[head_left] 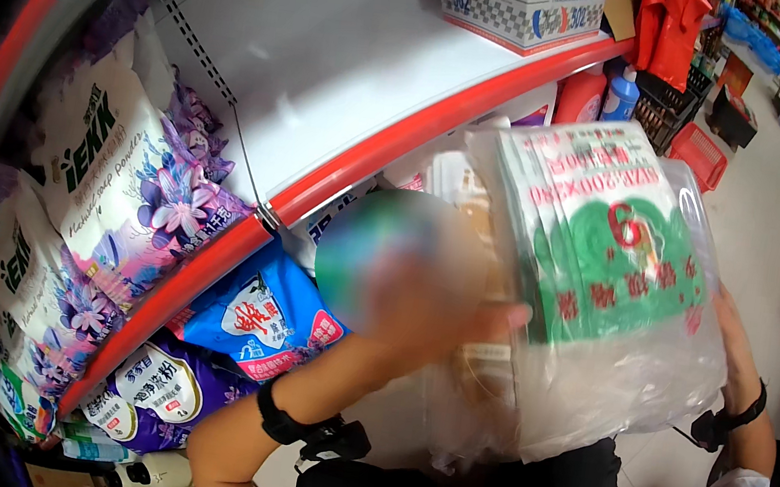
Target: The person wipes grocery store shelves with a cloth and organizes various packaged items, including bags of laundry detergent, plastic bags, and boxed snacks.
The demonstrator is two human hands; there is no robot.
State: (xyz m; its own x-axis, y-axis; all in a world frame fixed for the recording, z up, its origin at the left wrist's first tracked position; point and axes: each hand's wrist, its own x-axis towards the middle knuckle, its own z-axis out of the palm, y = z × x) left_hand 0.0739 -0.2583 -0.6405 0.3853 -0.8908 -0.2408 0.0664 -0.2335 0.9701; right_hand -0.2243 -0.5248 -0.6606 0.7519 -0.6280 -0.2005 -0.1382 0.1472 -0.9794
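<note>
A clear plastic bundle of green-and-red printed bags (603,272), centre-right of the frame, is held up between both hands. The left hand (432,298) is clamped on its near edge; the right hand (728,332) supports the far side, its grip hidden. Shelving seemingly follows: white-and-purple detergent sacks (123,179) at left, red-edged white shelf (332,88) above, needing a free slot.

Bare white shelf top (334,69) ahead, detergent bags (121,188) crowding left.

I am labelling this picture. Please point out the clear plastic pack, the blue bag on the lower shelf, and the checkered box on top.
clear plastic pack (604,262), head view, green printed front.
blue bag (263,311), head view, its middle.
checkered box (505,7), head view, front side.
</note>
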